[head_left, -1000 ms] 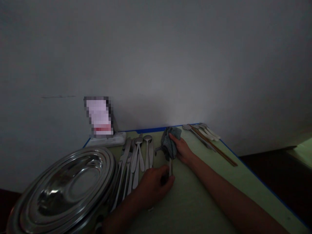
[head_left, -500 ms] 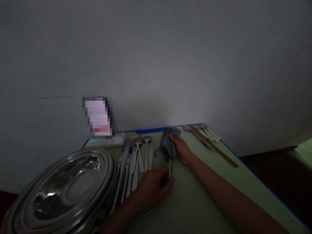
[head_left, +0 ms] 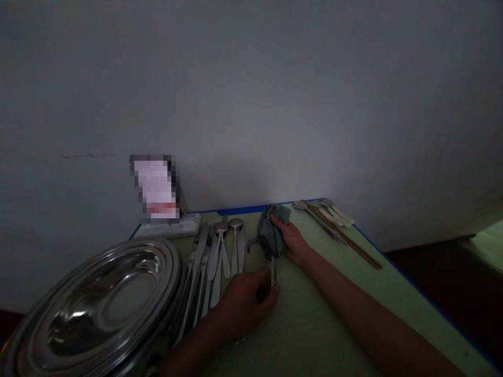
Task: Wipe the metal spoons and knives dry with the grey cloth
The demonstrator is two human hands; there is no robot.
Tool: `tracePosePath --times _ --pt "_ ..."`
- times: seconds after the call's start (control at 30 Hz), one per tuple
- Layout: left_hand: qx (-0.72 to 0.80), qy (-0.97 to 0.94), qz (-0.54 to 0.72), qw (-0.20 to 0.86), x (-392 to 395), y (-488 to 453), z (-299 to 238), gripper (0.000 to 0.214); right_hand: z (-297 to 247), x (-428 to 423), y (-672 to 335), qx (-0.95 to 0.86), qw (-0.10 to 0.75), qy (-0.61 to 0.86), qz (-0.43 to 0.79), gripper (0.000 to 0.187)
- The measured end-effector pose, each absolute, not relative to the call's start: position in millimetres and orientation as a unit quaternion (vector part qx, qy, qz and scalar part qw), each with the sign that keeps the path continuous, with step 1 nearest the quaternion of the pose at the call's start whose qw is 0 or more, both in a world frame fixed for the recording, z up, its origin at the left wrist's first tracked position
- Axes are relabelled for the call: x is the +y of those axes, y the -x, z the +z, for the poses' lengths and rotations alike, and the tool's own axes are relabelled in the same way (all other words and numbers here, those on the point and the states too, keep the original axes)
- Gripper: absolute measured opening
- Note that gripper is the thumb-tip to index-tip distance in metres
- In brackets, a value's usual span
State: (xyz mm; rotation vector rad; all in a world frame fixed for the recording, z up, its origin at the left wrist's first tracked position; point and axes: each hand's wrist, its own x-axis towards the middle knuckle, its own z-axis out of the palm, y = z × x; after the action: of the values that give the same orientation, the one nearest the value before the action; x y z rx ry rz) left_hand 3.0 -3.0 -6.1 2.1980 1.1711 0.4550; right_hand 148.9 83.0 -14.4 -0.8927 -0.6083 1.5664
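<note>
A metal piece of cutlery (head_left: 274, 271) stands between my two hands, its upper end hidden in a grey-blue cloth (head_left: 271, 233); I cannot tell whether it is a spoon, fork or knife. My left hand (head_left: 251, 298) pinches its lower handle between thumb and fingers. Around the upper part, my right hand (head_left: 293, 242) grips the cloth, with the thumb on top. Just left of my left hand lie several knives (head_left: 200, 248) and spoons (head_left: 236, 225) of metal, side by side with some crossing.
Stacked oval steel trays (head_left: 173, 303) fill the left of the green table (head_left: 314, 324). Behind them, a blurred-out phone (head_left: 157, 188) leans on a white block (head_left: 184, 225). At the far right lie chopsticks (head_left: 353, 246), a metal spoon (head_left: 299, 205) and white-handled cutlery (head_left: 341, 215). A wall stands behind.
Both hands keep almost the same hold on the cutlery and cloth. The whole view has shifted very slightly; nothing was picked up or let go.
</note>
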Motion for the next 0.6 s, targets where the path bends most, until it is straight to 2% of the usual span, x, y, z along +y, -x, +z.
tracePosePath --times 0.6 --pt "0.437 -0.83 0.176 0.299 -2.2 -3.7 -7.1 0.02 -11.6 81.8 -148.0 -0.256 0.583 0.39 0.665 0.012"
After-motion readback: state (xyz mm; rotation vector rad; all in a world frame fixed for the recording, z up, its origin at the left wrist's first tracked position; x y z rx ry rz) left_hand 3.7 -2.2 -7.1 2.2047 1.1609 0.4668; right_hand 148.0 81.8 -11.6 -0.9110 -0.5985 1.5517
